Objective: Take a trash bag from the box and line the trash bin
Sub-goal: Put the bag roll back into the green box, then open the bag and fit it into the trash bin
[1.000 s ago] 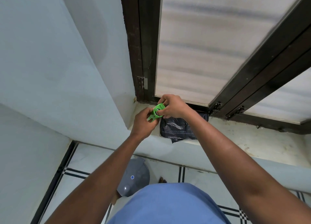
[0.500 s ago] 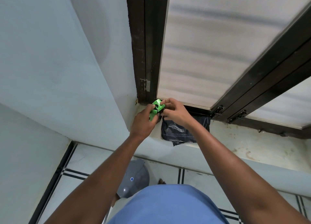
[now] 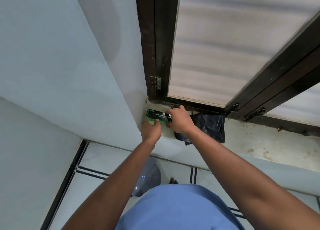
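Both hands are on the green box [image 3: 156, 116] right now. The right hand [image 3: 180, 121] is curled over its right end, thumb and fingers wrapped around the end where a dark edge shows — could be the flap, could be a bag starting to come out, I honestly can't tell. The left hand [image 3: 150, 130] is pinching the near edge of the box from below, fingertips tucked against it. The box lies flat on the window sill [image 3: 259, 143], pushed into the corner against the wall [image 3: 69, 74].

What could go wrong from here, as I see it: the box looks light and it's sitting close to the sill's front edge, so a hard tug with the right hand could drag the whole thing off if the left doesn't hold firm. If the bags are on a roll, yanking might pull out several at once or tear one.

There's already a loose black bag [image 3: 209, 127] on the sill just right of the right hand, partly hanging over the edge — an elbow bump could knock it down. The grey trash bin [image 3: 149, 176] is on the floor below, mostly hidden by the left arm.
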Demonstrator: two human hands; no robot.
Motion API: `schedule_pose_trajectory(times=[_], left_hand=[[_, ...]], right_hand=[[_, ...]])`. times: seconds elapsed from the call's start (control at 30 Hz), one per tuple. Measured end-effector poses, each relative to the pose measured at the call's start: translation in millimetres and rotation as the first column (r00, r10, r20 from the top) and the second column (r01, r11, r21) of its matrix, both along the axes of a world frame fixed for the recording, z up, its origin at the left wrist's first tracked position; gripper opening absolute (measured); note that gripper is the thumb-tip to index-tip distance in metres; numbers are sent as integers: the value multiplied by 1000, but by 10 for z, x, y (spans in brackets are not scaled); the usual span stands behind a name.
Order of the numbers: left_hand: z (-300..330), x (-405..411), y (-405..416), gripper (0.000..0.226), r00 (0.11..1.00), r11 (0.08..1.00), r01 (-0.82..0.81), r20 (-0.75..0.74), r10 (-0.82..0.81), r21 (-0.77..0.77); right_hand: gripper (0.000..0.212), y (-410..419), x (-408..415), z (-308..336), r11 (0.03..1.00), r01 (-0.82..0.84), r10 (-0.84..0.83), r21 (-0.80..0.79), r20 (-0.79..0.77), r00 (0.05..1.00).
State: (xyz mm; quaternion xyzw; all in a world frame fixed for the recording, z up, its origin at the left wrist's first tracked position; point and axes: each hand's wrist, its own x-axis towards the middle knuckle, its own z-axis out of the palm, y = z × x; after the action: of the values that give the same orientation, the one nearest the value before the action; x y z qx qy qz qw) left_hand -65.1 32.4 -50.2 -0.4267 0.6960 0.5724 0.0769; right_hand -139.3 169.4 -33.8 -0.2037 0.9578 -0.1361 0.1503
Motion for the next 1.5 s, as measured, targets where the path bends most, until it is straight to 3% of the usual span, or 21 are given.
schedule_pose_trajectory(times=[0.1,0.17,0.23,0.3,0.37,0.43,0.5,0.6,0.7,0.77,0.83,0.93,1.0,1.07,1.13,1.2,1.27,1.33,1.4,1.47,1.5], left_hand=[[23,120,-34,21,996,995,82,20,-83,58],[27,178,-53,17,988,984,154,8,-155,84],[-20,228,-69,19,960,960,281,-1,-281,18],[-62,267,-62,15,900,894,430,-20,-435,-127],[-84,264,-8,19,769,717,591,-8,-639,-369],[-142,244,83,51,552,414,716,92,-829,-563],[-160,224,202,65,384,115,747,283,-879,-654],[-173,180,323,29,304,-87,671,381,-873,-736],[-220,147,398,20,221,-205,548,376,-900,-811],[-205,129,497,17,189,-153,530,292,-937,-834],[-102,144,675,15,215,70,633,88,-973,-771],[187,104,825,7,535,583,726,-233,-812,-364],[329,81,755,3,662,717,650,-277,-697,-251],[416,91,531,6,712,757,611,-256,-654,-234],[462,160,230,13,768,793,604,-207,-605,-78],[546,321,-129,22,830,792,558,-153,-537,249],[608,586,-522,27,844,702,518,-161,-511,489],[623,850,-858,34,860,651,488,-192,-473,582],[645,1099,-1110,40,902,699,423,-197,-383,576],[681,1291,-1298,33,928,795,374,-187,-323,477],[710,1360,-1341,26,935,831,354,-180,-305,429]], right_hand=[[49,-124,0,-7,1000,-3,3,6,9,1000],[60,-160,24,1,998,21,-20,-54,22,1000],[66,-105,97,-7,973,120,-108,-197,74,991],[45,5,238,-25,881,271,-248,-388,109,963],[22,178,424,-52,764,381,-368,-520,133,920],[18,347,609,-101,704,446,-417,-553,187,889],[20,514,761,-162,685,500,-449,-530,233,863],[34,761,923,-184,681,551,-474,-482,284,834],[62,1015,1051,-195,802,501,-440,-326,246,864],[82,1143,1113,-234,873,457,-415,-172,230,880],[87,1214,1189,-301,895,441,-420,-68,209,883],[52,1260,1268,-335,857,489,-473,-163,128,871],[28,1259,1297,-240,766,542,-468,-345,279,839],[22,1212,1292,-85,563,650,-269,-511,630,729],[22,1115,1315,82,362,763,49,-536,828,558],[26,985,1359,193,212,855,319,-473,860,397],[30,824,1410,215,164,895,423,-415,849,317],[35,622,1473,193,227,880,351,-417,878,325],[42,358,1594,161,457,773,-7,-439,868,497],[30,57,1814,193,682,637,-447,-359,485,752],[27,-69,1947,284,683,624,-543,-380,306,782]])
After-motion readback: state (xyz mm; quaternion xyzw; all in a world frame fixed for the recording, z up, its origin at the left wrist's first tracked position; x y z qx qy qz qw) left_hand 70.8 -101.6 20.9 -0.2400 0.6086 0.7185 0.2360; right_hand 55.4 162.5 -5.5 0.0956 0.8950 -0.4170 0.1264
